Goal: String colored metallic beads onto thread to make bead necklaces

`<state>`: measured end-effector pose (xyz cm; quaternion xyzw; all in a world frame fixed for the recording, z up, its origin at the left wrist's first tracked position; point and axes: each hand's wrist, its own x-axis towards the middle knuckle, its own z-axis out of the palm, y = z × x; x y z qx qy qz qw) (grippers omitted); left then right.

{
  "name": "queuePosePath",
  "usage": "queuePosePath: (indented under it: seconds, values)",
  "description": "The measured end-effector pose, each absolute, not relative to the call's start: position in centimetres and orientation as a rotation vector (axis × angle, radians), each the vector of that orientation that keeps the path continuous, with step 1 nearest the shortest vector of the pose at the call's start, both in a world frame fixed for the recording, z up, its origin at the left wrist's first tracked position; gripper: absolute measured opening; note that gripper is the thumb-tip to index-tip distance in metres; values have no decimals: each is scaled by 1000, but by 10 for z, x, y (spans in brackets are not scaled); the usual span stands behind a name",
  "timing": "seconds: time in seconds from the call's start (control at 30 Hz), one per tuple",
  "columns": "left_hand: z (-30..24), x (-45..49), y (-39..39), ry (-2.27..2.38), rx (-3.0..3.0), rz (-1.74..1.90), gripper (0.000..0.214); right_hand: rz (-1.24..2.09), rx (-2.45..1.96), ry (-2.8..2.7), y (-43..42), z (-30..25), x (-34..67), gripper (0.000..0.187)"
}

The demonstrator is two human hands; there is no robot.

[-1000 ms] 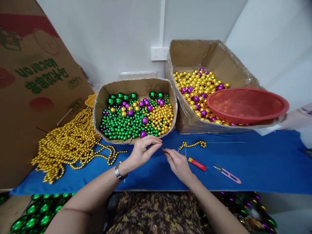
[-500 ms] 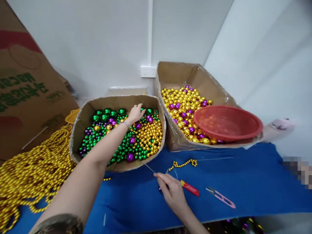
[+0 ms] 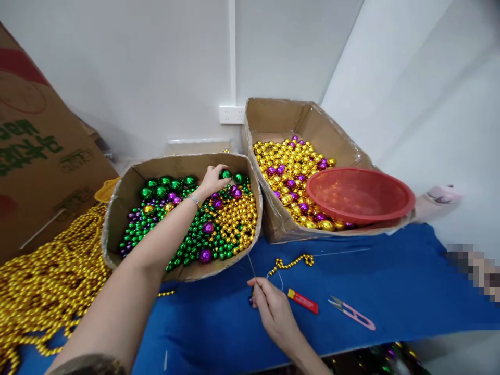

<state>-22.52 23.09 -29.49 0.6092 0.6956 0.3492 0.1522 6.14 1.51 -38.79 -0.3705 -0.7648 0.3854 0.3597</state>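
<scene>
My left hand (image 3: 212, 179) reaches into the near cardboard box (image 3: 121, 200) of green, purple and gold beads, fingers closed round a large green bead (image 3: 225, 174) at the back of the box. My right hand (image 3: 270, 307) rests on the blue cloth (image 3: 390, 281), pinching a thin needle (image 3: 250, 264) that points up toward the box; a small purple bead sits under the fingers. A short gold bead string (image 3: 291, 263) lies just beyond this hand, joined to it by a thread.
A second box (image 3: 339, 138) of gold and purple beads holds a red basin (image 3: 359, 194) at the right. A red lighter (image 3: 303, 301) and pink snips (image 3: 353, 313) lie right of my right hand. Gold bead strands (image 3: 42, 286) pile up at the left, beside a leaning carton (image 3: 35, 156).
My left hand left the needle, reached into the near box and has closed on a green bead. The right hand stayed on the cloth, its needle now tilted more upright.
</scene>
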Motion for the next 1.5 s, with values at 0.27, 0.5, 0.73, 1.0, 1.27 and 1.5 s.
queuePosePath:
  seconds: [0.27,0.5,0.73,1.0,1.27,1.5]
  values:
    - [-288,-196,92,1081,1006,1530,32,754,-816,-2041,13,-372,63,27]
    - [-309,-176,17,1057,798,1594,33,598,-831,-2128,2,-369,59,28]
    - [-319,-166,-3,1051,783,1637,32,535,-847,-2187,-5,-371,60,28]
    - [-328,-158,-21,1175,964,1714,42,464,-905,-2250,-9,-373,60,29]
    - [-343,-139,-35,1161,1051,1700,61,616,-865,-2217,-11,-367,56,27]
    - [-350,-135,-39,1155,1064,1652,62,647,-852,-2218,-11,-368,57,26]
